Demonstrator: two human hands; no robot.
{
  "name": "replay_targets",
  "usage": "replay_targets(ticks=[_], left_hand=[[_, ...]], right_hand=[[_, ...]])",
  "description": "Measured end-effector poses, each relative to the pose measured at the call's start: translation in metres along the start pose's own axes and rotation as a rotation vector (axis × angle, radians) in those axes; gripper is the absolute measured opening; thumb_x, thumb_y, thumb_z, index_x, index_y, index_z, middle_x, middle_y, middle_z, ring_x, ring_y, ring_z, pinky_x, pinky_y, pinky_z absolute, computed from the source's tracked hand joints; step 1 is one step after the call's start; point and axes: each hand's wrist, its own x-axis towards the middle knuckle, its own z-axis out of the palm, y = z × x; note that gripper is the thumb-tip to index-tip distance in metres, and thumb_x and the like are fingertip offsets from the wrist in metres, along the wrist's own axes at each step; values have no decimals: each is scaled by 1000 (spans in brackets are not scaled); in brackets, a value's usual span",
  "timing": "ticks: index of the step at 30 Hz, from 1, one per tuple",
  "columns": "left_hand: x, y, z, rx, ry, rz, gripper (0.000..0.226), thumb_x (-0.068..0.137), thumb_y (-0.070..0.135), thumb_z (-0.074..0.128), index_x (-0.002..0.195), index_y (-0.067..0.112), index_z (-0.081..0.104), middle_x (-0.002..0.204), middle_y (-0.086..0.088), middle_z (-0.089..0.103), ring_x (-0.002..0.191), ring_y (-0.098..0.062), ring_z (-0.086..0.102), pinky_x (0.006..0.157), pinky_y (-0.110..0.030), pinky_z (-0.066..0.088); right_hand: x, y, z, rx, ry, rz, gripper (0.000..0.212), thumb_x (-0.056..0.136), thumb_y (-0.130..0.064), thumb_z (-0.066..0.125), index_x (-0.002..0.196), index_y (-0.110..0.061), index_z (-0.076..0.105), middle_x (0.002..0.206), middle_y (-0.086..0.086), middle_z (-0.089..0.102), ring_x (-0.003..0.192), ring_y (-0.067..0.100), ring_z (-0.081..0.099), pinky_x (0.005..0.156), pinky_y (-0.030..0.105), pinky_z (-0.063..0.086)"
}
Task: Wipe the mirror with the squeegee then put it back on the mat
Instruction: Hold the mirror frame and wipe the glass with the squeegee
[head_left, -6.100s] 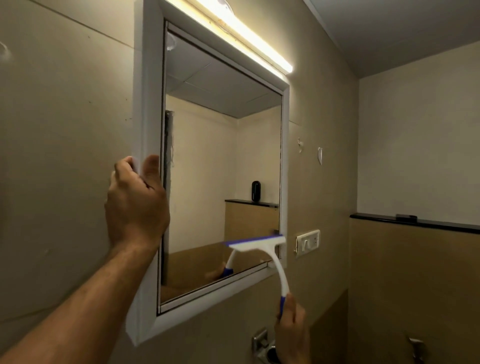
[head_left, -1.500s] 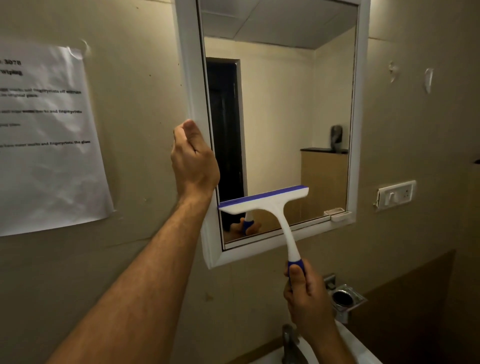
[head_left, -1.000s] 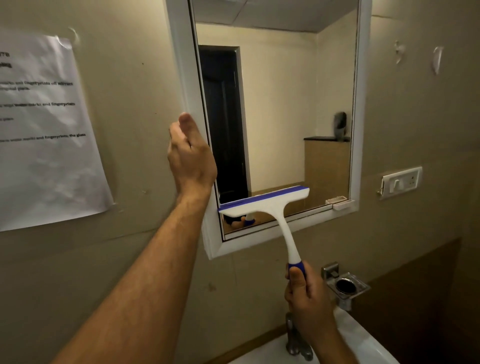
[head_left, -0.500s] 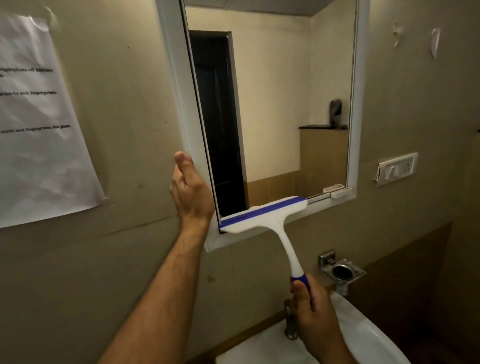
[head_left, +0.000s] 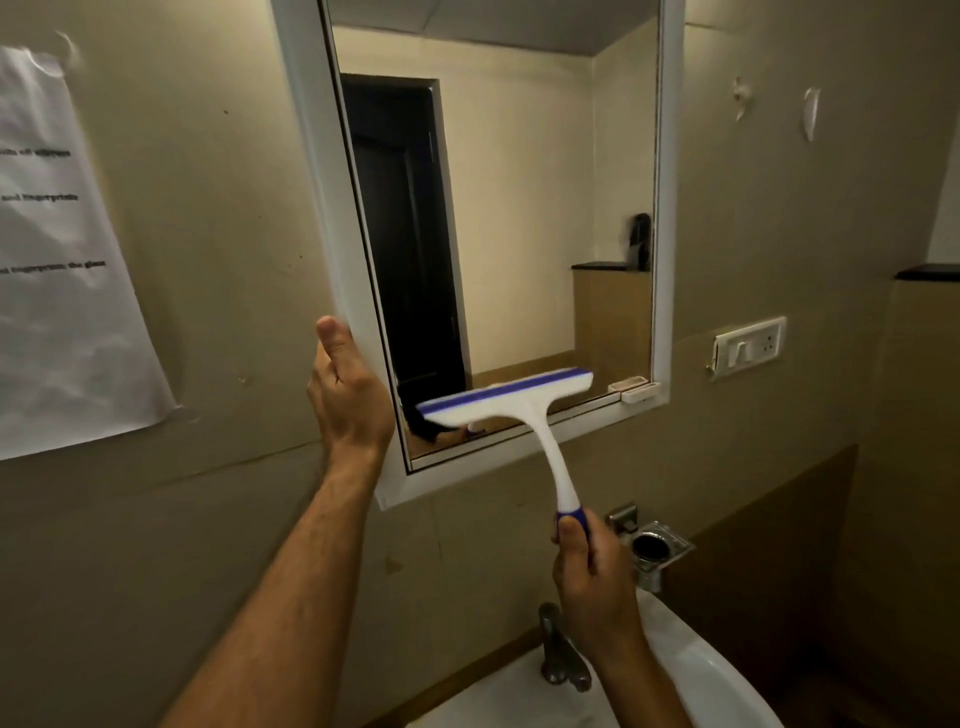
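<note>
We hold the squeegee (head_left: 506, 400) low in the frame's centre, blade on the mirror (head_left: 519, 218) — right hand (head_left: 592, 577) fingers clamped on its handle, left hand (head_left: 348, 395) fingers curled on the frame. Wiping looks nearly finished — next, find the unseen mat.

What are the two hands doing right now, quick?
Left hand: holding the left edge of the mirror frame, fingers wrapped behind it.
Right hand: closed around the blue grip of the squeegee.
</note>
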Motion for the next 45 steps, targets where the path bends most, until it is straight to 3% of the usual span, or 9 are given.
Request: replay_targets(ticks=[5,20,26,29,32,36,39,42,45], left_hand=[[-2,4,-1,4,10,3,68,101,53,12,141,10,45,139,-9,52,130,-24,45,112,-42,34],[-3,2,-1,9,7,-19,66,101,53,12,141,11,45,139,-11,51,130,-27,45,111,-44,33],[-2,2,-3,-10,-12,29,67,100,54,12,113,12,62,92,-8,64,90,-19,60,90,-38,49],[-1,2,-3,-7,-17,30,75,97,60,11,125,7,57,105,-6,65,101,-20,59,97,-41,46],[-2,4,-2,9,-14,26,60,101,51,14,112,16,61,87,1,60,85,-14,56,89,-39,46],[-2,3,-3,-10,-27,26,65,101,51,14,137,10,49,127,-9,58,123,-26,50,108,-43,37],[-3,3,-3,-8,-27,0,58,103,46,16,132,11,51,120,-9,59,116,-20,54,102,-22,35],[-6,7,-2,-4,-27,-7,40,104,41,17,91,28,52,79,9,46,70,3,43,61,7,28],[-1,2,-4,-13,-30,41,58,103,47,17,122,12,59,111,-2,60,100,-10,52,93,-20,39]], right_hand=[[-9,29,-13,-90,8,6,18,95,-29,43,85,-22,57,60,-3,58,54,6,55,52,21,48],[40,22,-41,-29,155,-36,36,91,-42,38,82,-11,54,61,4,46,45,4,44,41,16,38],[35,21,-58,-124,168,-81,45,91,-51,37,79,-12,56,60,6,49,45,5,44,42,16,37],[67,-16,-67,-129,216,-153,36,94,-46,37,79,-19,53,60,4,46,49,14,42,44,26,36],[101,-54,-74,-197,242,-226,30,98,-39,36,79,-24,52,60,0,45,49,12,42,43,22,34],[112,-54,-72,-141,224,-215,33,98,-42,34,82,-21,54,63,3,47,53,15,44,46,27,37],[94,-16,-67,-83,219,-148,38,95,-49,36,79,-18,53,61,4,45,50,14,42,43,26,35],[70,23,-67,-87,254,-99,54,85,-63,35,74,-13,53,57,3,45,46,10,43,42,24,36],[56,34,-71,-124,240,-67,50,86,-55,33,72,-11,53,57,4,47,45,7,43,42,22,37]])
